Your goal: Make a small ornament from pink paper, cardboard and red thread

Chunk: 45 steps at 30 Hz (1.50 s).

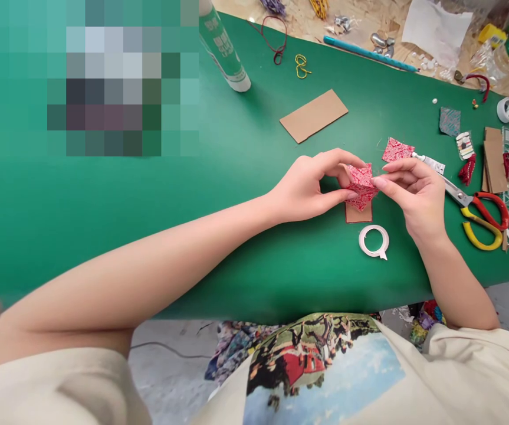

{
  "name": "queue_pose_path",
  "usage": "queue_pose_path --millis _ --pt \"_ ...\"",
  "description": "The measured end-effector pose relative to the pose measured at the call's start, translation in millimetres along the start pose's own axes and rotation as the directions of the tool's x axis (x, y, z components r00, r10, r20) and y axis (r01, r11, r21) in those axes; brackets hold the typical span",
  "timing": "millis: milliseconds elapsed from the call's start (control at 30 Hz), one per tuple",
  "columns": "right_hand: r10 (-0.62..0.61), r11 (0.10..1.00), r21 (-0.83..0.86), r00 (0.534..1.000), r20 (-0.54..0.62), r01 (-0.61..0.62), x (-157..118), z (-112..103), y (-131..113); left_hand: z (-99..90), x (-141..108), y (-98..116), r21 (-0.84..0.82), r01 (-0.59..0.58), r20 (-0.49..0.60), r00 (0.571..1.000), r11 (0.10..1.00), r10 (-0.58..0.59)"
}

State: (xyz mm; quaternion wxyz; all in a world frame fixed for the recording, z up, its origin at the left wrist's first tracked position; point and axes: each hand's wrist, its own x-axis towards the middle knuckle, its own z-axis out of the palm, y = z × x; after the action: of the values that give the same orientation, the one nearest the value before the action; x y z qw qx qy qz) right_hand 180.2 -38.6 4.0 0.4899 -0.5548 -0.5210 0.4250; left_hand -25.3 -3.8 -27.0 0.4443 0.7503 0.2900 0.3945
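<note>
A red patterned fabric piece [361, 188] is pinched between the thumb and fingers of my left hand [309, 184]. My right hand [420, 192] has thumb and fingertips closed at the fabric's right edge. Under the fabric lies a small cardboard rectangle [358, 213] with a red edge, partly covered. Just below it rests a white roll of narrow tape [373, 241] with a loose end. Beyond my right hand a second red fabric piece [397, 150] touches the tip of a white tube [429, 162], which my hand partly hides.
Scissors [479, 212] with red and yellow handles lie right of my right hand. A cardboard strip [314, 115], a green-and-white bottle [227, 50] and a blue pencil [371, 54] are farther back. Cardboard pieces [495, 160] and a red tassel [467, 169] sit near the right edge.
</note>
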Motion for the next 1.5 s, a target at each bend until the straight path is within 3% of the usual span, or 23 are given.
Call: queue_pose_path --millis 267,433,500,600,733,800,900,1133,1267,1367,1500 --pt "-0.148 0.979 -0.161 0.98 -0.131 0.126 7 -12 7 -1.5 3 -1 -0.063 0.095 -0.053 0.994 0.993 -0.098" --pt "-0.366 0.831 -0.517 0.903 -0.227 0.207 15 -32 7 -1.5 5 -4 -0.157 0.104 -0.093 0.988 0.982 -0.12" --pt "-0.412 0.799 -0.556 0.881 -0.232 0.228 16 -38 8 -1.5 6 -5 -0.181 0.111 -0.098 0.987 0.977 -0.13" --pt "-0.348 0.852 -0.477 0.914 -0.206 0.217 12 -36 7 -1.7 7 -6 -0.194 0.127 -0.096 0.984 0.973 -0.148" --pt "-0.237 0.92 -0.315 0.971 0.027 0.233 3 -20 2 -2.2 7 -5 -0.201 0.147 -0.087 0.982 0.969 -0.167" --pt "-0.16 0.945 -0.264 0.977 0.141 0.192 1 -12 0 -2.2 7 -4 -0.205 0.158 -0.076 0.981 0.966 -0.176" --pt "-0.075 0.963 -0.238 0.974 0.214 0.126 -1 -5 0 -2.2 7 -3 -0.199 0.155 -0.078 0.982 0.968 -0.173" --pt "-0.044 0.977 -0.2 0.987 0.153 0.075 2 -10 1 -4.3 7 -3 -0.187 0.195 -0.067 0.975 0.963 -0.21" --pt "-0.124 0.933 -0.344 0.992 -0.016 0.111 5 -20 1 -5.4 7 -3 -0.2 0.224 -0.068 0.968 0.954 -0.241" --pt "-0.244 0.902 -0.398 0.958 -0.153 0.166 8 -25 4 -5.4 8 -3 -0.21 0.232 -0.074 0.965 0.95 -0.252" --pt "-0.168 0.957 -0.257 0.981 -0.101 0.137 9 -18 2 -4.7 7 -4 -0.209 0.207 -0.055 0.973 0.956 -0.223"
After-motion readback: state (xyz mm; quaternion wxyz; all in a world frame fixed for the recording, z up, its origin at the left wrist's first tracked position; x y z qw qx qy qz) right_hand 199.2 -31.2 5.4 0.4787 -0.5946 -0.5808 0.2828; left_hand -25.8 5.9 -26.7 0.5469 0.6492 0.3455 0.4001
